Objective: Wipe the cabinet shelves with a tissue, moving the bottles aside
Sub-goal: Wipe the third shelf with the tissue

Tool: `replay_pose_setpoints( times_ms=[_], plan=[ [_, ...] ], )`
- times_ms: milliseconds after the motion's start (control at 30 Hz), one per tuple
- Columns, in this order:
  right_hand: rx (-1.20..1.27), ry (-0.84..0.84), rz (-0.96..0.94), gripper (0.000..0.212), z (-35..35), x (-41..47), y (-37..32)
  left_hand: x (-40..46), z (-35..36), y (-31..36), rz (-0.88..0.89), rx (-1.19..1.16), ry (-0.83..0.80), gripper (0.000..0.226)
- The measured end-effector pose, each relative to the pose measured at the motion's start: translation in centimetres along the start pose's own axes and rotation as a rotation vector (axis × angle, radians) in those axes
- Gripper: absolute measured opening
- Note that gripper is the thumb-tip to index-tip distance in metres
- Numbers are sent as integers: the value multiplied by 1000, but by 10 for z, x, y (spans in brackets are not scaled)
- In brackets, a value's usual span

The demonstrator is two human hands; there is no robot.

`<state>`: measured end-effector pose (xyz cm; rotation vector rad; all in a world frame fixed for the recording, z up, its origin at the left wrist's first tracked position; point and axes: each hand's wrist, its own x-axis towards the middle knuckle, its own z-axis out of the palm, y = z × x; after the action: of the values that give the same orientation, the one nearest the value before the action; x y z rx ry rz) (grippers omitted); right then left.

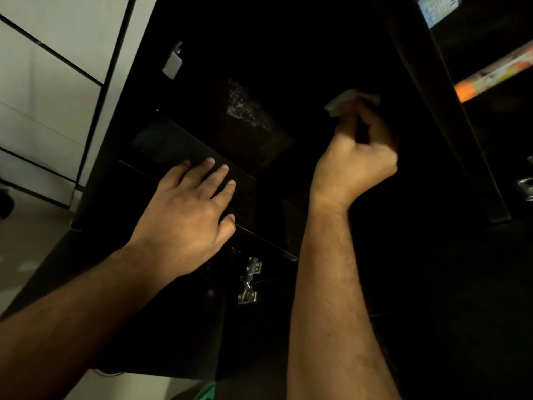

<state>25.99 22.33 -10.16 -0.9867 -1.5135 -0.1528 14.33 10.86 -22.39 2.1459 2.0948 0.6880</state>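
My right hand (360, 157) is raised inside a very dark cabinet, its fingers curled round a crumpled white tissue (347, 101) that sticks out above the fist. My left hand (191, 215) lies flat with fingers spread on the front edge of a dark shelf (173, 145). A faint mottled patch (253, 122) shows on the dark cabinet surface between the two hands. No bottles can be made out in the darkness.
Metal hinges sit on the cabinet wall at upper left (173, 63) and below the shelf (248, 281). A dark upright panel (450, 111) separates the right compartment, where an orange package (490, 73) and a label (438, 8) show. White tiled wall (49, 82) lies at left.
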Motion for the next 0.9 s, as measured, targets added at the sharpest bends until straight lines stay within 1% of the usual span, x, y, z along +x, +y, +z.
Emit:
replay_pose_setpoints(
  times_ms=[33, 67, 100, 133, 200, 300, 333, 400, 467, 567, 600, 733, 800, 833, 900],
  plan=[
    [-41, 37, 4, 9, 0, -6, 2, 0, 0, -1, 11, 2, -3, 65],
    [-30, 11, -5, 7, 0, -13, 9, -1, 0, -3, 30, 1, -9, 65],
    [-73, -17, -25, 3, 1, -24, 15, -1, 0, -6, 53, 2, -16, 65],
    [-92, -81, -7, 1, 2, -39, 16, -2, -2, -9, 73, 6, -21, 65],
    [-123, -241, 52, 4, 4, -63, 25, -7, -6, -15, 91, 27, -27, 68],
    [-283, -484, 151, 6, 10, -88, 28, -13, -11, -23, 86, 53, -46, 75],
    [-328, -520, 180, 5, 12, -93, 26, -15, -12, -26, 83, 61, -49, 75],
    [-351, -518, 244, 5, 14, -95, 23, -20, -14, -32, 79, 83, -46, 72],
    [-286, -456, 325, 6, 14, -89, 16, -27, -16, -38, 82, 84, -39, 69],
    [-140, -239, 365, 4, 13, -64, 6, -34, -20, -46, 76, 72, -32, 68],
    [-101, -167, 358, 2, 14, -52, 0, -36, -21, -48, 78, 75, -30, 69],
    [159, 52, 297, 12, 22, 1, -27, -42, -25, -53, 79, 67, -24, 70],
    [172, 169, 265, 21, 24, 15, -38, -46, -25, -56, 95, 77, -34, 70],
    [170, 206, 249, 20, 25, 17, -42, -48, -25, -58, 107, 84, -39, 70],
    [172, 221, 221, 8, 27, 13, -44, -51, -23, -63, 131, 98, -41, 71]
  ],
)
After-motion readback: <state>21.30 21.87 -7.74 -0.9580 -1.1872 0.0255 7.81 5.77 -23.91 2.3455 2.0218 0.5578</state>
